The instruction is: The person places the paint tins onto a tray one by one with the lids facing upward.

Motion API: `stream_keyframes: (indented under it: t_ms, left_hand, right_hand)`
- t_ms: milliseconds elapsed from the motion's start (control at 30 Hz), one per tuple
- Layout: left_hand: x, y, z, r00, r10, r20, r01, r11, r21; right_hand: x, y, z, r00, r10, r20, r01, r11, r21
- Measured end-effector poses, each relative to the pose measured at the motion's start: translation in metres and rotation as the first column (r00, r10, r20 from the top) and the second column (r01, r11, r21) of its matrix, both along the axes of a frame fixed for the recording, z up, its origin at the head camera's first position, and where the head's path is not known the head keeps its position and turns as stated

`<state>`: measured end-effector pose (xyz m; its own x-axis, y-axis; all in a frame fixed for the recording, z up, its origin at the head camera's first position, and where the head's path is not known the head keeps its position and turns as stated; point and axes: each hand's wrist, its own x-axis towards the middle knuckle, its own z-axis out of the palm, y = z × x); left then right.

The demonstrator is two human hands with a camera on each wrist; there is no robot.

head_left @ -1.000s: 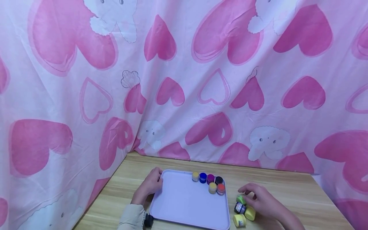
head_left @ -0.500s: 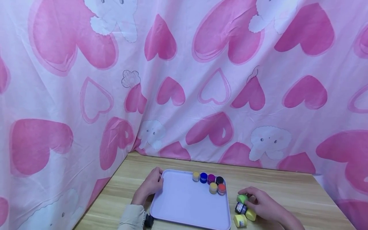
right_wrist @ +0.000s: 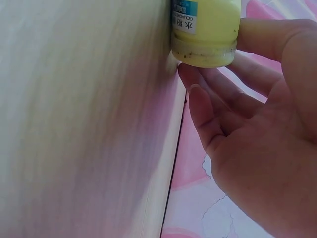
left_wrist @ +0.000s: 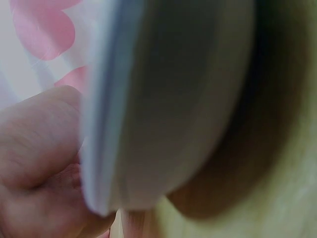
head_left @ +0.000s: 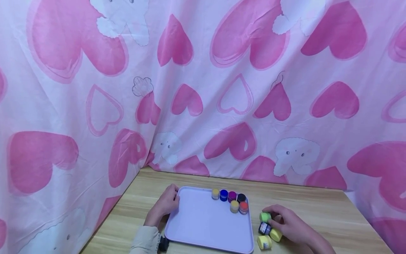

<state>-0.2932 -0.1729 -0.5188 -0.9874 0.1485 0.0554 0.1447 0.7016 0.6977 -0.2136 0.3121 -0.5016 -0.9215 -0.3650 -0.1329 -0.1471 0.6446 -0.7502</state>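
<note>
My left hand (head_left: pixel 166 205) grips the left rim of a pale lilac tray (head_left: pixel 203 222); in the left wrist view the tray's blurred edge (left_wrist: pixel 111 124) fills the middle. To the right of the tray, my right hand (head_left: pixel 288 222) pinches a green paint jar (head_left: pixel 265 217) between thumb and fingers. Just below it lies a dark blue paint jar (head_left: pixel 264 228), with a yellow jar (head_left: pixel 275 234) partly under the hand and a lighter yellow jar (head_left: pixel 264 242) nearer the front. The right wrist view shows a labelled yellow gouache jar (right_wrist: pixel 208 34) close up, overlapping the fingers.
Several paint jars stand in the tray's far right corner, among them a blue jar (head_left: pixel 223 195), a magenta jar (head_left: pixel 232 197), a black jar (head_left: pixel 241 198) and an orange-red jar (head_left: pixel 243 207). A pink heart-print curtain (head_left: pixel 190 137) hangs behind the wooden table (head_left: pixel 320 203).
My right fingers have closed on the green jar, which was lying tilted and now shows its round top, shifted slightly away from me. My left hand and the tray have stayed put.
</note>
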Motion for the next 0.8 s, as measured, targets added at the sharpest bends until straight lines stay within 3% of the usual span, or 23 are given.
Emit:
stream_keyframes:
  t_ms: [600,800]
  left_hand:
    - [0.001,0.001,0.001,0.999,-0.014,-0.03,0.014,1.0,-0.002]
    - [0.002,0.0,0.002,1.0,-0.004,-0.018,0.004,1.0,-0.006]
  right_hand:
    - [0.0,-0.019,0.015,0.994,-0.09,-0.066,0.088,0.996,-0.035]
    - [-0.002,-0.036,0.02,0.983,-0.06,-0.174,0.055,0.998,-0.036]
